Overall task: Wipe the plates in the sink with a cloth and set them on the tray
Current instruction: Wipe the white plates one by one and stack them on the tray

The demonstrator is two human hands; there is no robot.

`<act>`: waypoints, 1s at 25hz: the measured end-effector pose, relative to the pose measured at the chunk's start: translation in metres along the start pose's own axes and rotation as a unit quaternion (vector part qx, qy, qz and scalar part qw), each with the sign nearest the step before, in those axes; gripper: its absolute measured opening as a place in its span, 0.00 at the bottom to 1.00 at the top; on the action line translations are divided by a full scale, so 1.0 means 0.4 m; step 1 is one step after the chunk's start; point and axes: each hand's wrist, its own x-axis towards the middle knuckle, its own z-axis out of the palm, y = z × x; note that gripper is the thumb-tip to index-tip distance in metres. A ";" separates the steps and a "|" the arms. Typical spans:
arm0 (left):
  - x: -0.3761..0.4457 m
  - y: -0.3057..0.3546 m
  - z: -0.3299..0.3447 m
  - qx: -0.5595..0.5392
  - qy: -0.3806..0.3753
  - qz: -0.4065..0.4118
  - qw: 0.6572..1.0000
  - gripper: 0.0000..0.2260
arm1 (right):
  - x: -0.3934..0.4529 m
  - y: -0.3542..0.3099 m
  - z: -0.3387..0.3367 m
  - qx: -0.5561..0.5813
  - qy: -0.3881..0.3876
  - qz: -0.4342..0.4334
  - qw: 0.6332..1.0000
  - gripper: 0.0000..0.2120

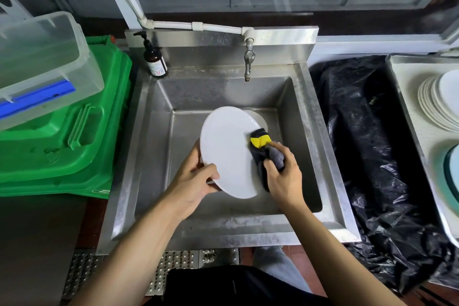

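The white plate (228, 151) is held tilted over the steel sink (159, 117), above the basin floor. The left hand (196, 181) has its grip closed on the plate's near-left rim, thumb on the face and the other fingers hidden behind. The right hand (283, 176) has its grip closed around a dark cloth (263, 149) with a yellow patch, pressing it against the plate's right edge.

The plate looks stiff, smooth and breakable, probably ceramic and of moderate weight. If it is wet, the glaze is likely slippery, so a pinch at the rim with fingers spread behind seems the safest hold. The cloth is soft and bunches readily in the fist. A second plate (260, 119) shows partly behind the first, low in the sink.

The basin is hard metal, so a dropped plate could chip. The tap (248, 62) hangs over the far wall, and a brown pump bottle (155, 59) stands on the sink's back-left corner. To the right, past a black plastic bag (360, 131), lies the tray (407, 87) with a stack of plates (437, 102) already on it. A green bin (62, 136) with a clear box (42, 57) on top sits at the left.
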 end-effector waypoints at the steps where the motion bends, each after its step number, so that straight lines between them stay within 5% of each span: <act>1: -0.003 -0.001 0.004 0.003 -0.011 -0.004 1.000 0.35 | 0.020 -0.007 -0.001 0.000 0.009 0.015 1.000 0.20; 4: -0.010 -0.001 0.025 0.023 -0.041 -0.007 0.999 0.36 | 0.062 -0.056 0.012 0.017 -0.012 -0.015 1.000 0.22; 9: -0.007 0.025 0.051 0.064 -0.064 0.026 0.996 0.36 | 0.027 -0.150 0.057 0.049 -0.178 -0.184 0.966 0.26; 13: 0.005 0.032 0.030 0.075 -0.030 0.032 0.996 0.33 | -0.013 -0.137 0.024 0.063 -0.290 -0.216 0.930 0.26; 20: 0.008 0.037 0.052 0.103 -0.046 0.035 0.993 0.37 | 0.063 -0.179 0.076 0.077 -0.180 -0.173 0.965 0.24; 25: 0.021 0.043 0.026 0.061 -0.020 0.054 0.996 0.35 | -0.006 -0.168 0.051 0.052 -0.267 -0.229 0.935 0.25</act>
